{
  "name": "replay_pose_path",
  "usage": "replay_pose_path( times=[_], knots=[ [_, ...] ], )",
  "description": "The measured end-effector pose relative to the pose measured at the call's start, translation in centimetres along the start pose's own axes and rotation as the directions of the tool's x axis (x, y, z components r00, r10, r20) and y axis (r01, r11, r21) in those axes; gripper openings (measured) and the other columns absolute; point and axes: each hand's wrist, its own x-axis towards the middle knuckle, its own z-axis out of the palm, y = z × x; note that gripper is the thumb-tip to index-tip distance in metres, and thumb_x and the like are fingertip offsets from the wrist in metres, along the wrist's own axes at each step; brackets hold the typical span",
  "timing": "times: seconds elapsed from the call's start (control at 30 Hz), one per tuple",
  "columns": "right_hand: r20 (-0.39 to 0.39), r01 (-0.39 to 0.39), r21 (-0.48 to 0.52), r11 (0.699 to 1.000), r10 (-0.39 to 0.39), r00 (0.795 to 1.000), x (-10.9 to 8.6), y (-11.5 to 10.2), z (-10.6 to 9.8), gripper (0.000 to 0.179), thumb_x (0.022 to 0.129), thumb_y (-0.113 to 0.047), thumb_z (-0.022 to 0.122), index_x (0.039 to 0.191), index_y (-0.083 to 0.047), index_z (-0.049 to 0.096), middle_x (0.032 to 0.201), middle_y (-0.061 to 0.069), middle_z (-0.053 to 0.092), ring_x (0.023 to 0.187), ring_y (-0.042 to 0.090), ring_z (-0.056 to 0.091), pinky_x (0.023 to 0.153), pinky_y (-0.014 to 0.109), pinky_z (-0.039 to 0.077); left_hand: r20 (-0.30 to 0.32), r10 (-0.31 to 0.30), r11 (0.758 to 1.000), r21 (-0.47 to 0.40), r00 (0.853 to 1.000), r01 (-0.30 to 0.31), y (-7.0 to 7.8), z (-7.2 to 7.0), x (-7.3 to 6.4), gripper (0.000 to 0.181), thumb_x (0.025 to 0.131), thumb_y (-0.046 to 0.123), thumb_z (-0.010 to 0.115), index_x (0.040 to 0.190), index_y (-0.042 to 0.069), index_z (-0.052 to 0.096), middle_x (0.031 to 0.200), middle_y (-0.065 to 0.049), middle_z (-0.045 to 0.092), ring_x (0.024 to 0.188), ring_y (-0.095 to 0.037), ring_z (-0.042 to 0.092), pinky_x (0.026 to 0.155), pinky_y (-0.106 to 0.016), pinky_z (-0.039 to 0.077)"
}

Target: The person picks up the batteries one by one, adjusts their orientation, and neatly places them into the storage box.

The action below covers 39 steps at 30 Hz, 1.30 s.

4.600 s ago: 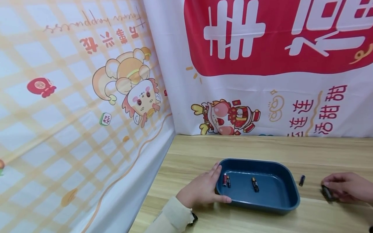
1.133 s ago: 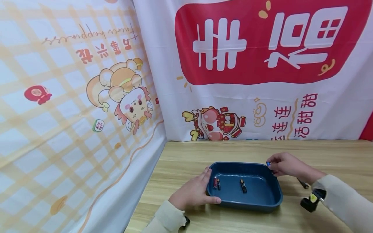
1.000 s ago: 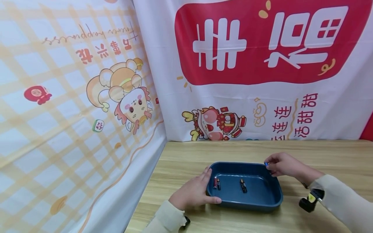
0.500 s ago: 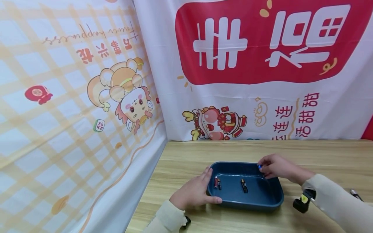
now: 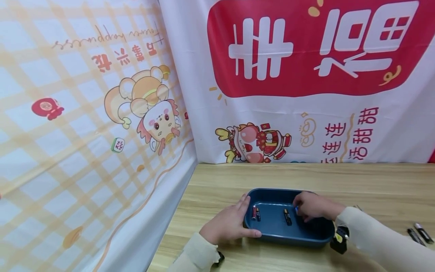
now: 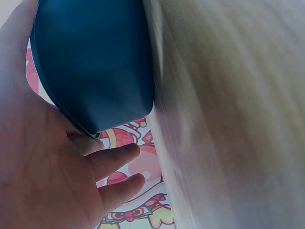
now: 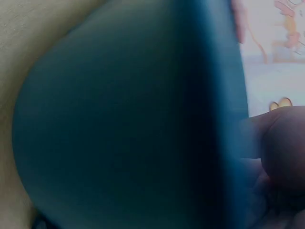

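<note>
A dark blue rectangular tray (image 5: 289, 238) stands on the wooden table. My left hand (image 5: 228, 223) rests against its left end, thumb along the front wall and fingers spread at the left side. In the left wrist view the fingers (image 6: 116, 162) look nearly straight beside the tray's wall. Reaching over the right wall, my right hand (image 5: 312, 206) pinches a small blue battery (image 5: 296, 209), low inside the tray and mostly hidden by the fingers. Inside lie a red battery (image 5: 254, 213), a black-and-gold battery (image 5: 258, 214) next to it, and dark gold-ended batteries (image 5: 287, 217) near the middle.
On the table at the far right lie a dark battery (image 5: 415, 237) and a silver-ended battery (image 5: 424, 232). A small thing partly shows behind the right sleeve (image 5: 374, 230). Printed cloths hang at the left (image 5: 85, 170) and back (image 5: 306, 105).
My right hand has moved from the table on the right, over the tray's right rim, then left and down inside with the blue battery. My left hand has stayed at the tray's left end.
</note>
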Motion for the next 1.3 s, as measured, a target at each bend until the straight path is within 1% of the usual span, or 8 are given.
replay_pose_path(
  times=[0.1, 0.2, 0.5, 0.73, 0.97, 1.13, 1.2, 1.3],
  knots=[
    [0.029, -0.014, -0.028, 0.999, 0.015, 0.999, 0.5, -0.1, 0.9, 0.024, 0.085, 0.005, 0.061, 0.108, 0.001, 0.063, 0.09, 0.01, 0.057, 0.07, 0.021, 0.061, 0.061, 0.033, 0.057, 0.005, 0.001, 1.0, -0.002, 1.0, -0.001, 0.1, -0.1, 0.0, 0.117, 0.072, 0.089, 0.044, 0.158, 0.02, 0.003, 0.162, 0.005, 0.002, 0.144, -0.022, 0.024, 0.109, -0.047, 0.033],
    [0.04, -0.021, -0.028, 0.999, 0.022, 0.999, 0.8, -0.3, 1.7, 0.022, 0.084, 0.006, 0.062, 0.105, -0.001, 0.063, 0.089, 0.01, 0.058, 0.071, 0.021, 0.061, 0.061, 0.033, 0.057, 0.008, 0.0, 1.0, -0.007, 1.0, 0.0, 0.0, -0.1, 0.0, 0.116, 0.073, 0.088, 0.045, 0.158, 0.021, 0.003, 0.162, 0.006, 0.0, 0.144, -0.022, 0.024, 0.109, -0.047, 0.032],
    [0.003, -0.014, 0.037, 0.999, 0.014, 1.0, 1.5, -1.0, 3.2, 0.02, 0.084, 0.007, 0.061, 0.104, 0.0, 0.063, 0.089, 0.009, 0.059, 0.07, 0.019, 0.063, 0.061, 0.034, 0.057, -0.003, 0.024, 1.0, -0.003, 1.0, -0.024, 0.0, 0.0, 0.3, 0.114, 0.075, 0.087, 0.045, 0.158, 0.02, 0.002, 0.163, 0.004, 0.0, 0.144, -0.021, 0.024, 0.11, -0.045, 0.032],
    [0.013, -0.026, 0.07, 0.997, 0.025, 1.0, 1.9, -1.5, 3.7, 0.032, 0.088, 0.005, 0.061, 0.12, 0.005, 0.057, 0.089, 0.011, 0.06, 0.071, 0.02, 0.065, 0.061, 0.034, 0.057, 0.001, 0.011, 1.0, -0.023, 1.0, -0.011, -0.1, 0.1, 0.2, 0.114, 0.075, 0.086, 0.046, 0.157, 0.022, 0.001, 0.162, 0.004, 0.001, 0.143, -0.022, 0.026, 0.109, -0.046, 0.033],
    [0.024, -0.015, 0.129, 0.991, 0.012, 1.0, 1.6, -0.9, 3.4, 0.036, 0.087, 0.004, 0.063, 0.122, 0.006, 0.056, 0.092, 0.012, 0.06, 0.075, 0.021, 0.065, 0.064, 0.035, 0.058, -0.004, 0.006, 0.999, -0.037, 1.0, -0.006, 0.0, 0.2, 0.2, 0.113, 0.075, 0.086, 0.046, 0.157, 0.023, 0.001, 0.162, 0.005, 0.002, 0.142, -0.023, 0.029, 0.109, -0.047, 0.034],
    [0.014, 0.001, 0.201, 0.98, -0.004, 1.0, 0.5, 0.1, 2.4, 0.035, 0.086, 0.004, 0.064, 0.12, 0.007, 0.057, 0.093, 0.013, 0.061, 0.078, 0.023, 0.065, 0.066, 0.038, 0.058, 0.008, -0.007, 0.999, -0.036, 1.0, 0.008, 0.0, 0.2, 0.2, 0.114, 0.074, 0.086, 0.047, 0.157, 0.024, 0.001, 0.162, 0.007, -0.001, 0.143, -0.023, 0.025, 0.11, -0.048, 0.031],
    [0.018, 0.019, 0.245, 0.969, -0.024, 1.0, 0.0, 0.5, 1.9, 0.034, 0.087, 0.004, 0.063, 0.12, 0.007, 0.057, 0.092, 0.014, 0.061, 0.078, 0.025, 0.064, 0.067, 0.039, 0.058, 0.01, -0.01, 0.999, -0.033, 1.0, 0.01, 0.0, 0.2, 0.1, 0.114, 0.074, 0.086, 0.047, 0.157, 0.024, 0.0, 0.162, 0.008, -0.002, 0.144, -0.022, 0.024, 0.11, -0.048, 0.031],
    [0.032, 0.076, 0.308, 0.949, -0.09, 0.995, -0.8, 1.1, 1.0, 0.031, 0.09, 0.001, 0.062, 0.12, 0.007, 0.058, 0.092, 0.015, 0.061, 0.078, 0.027, 0.064, 0.068, 0.041, 0.058, 0.005, -0.008, 1.0, -0.028, 1.0, 0.008, 0.0, 0.2, 0.2, 0.115, 0.073, 0.087, 0.047, 0.157, 0.023, 0.001, 0.162, 0.007, -0.002, 0.144, -0.022, 0.024, 0.109, -0.048, 0.031]
  ],
)
